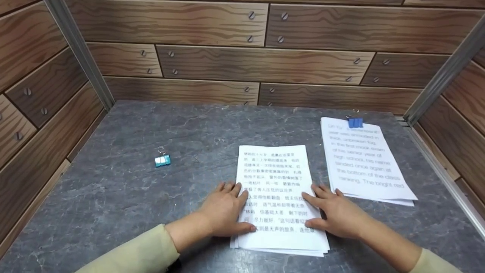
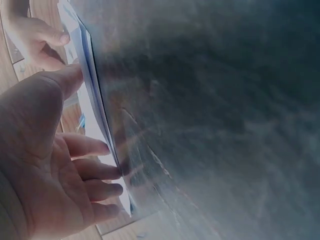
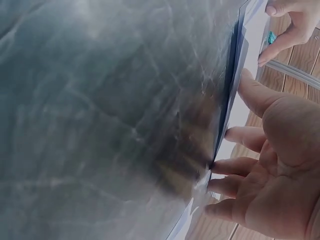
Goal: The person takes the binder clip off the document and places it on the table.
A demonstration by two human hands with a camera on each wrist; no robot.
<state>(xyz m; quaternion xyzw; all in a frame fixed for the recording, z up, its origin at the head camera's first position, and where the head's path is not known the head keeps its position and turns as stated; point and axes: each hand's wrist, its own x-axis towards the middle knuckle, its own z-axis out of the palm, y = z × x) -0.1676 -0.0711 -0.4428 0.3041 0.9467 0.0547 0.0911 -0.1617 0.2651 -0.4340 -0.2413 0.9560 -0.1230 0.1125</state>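
Note:
A stack of printed white sheets [image 1: 274, 170] with Chinese text lies on the table, its lower edges slightly uneven. My left hand [image 1: 221, 212] rests along the stack's left side, thumb over the lower left part of the top sheet. On the opposite side, my right hand [image 1: 337, 212] touches the right edge with its fingertips and thumb. Both wrist views show the fingers extended against the thin edge of the paper [image 2: 90, 70], [image 3: 235, 85]. No binder clip is visible on this stack.
A second stack of sheets [image 1: 363, 163] with English text lies to the right, held at its top by a blue binder clip [image 1: 355, 123]. A teal binder clip [image 1: 163, 160] stands on the dark marbled table [image 1: 113, 197] at left. Wood-patterned walls [image 1: 212, 60] enclose the table.

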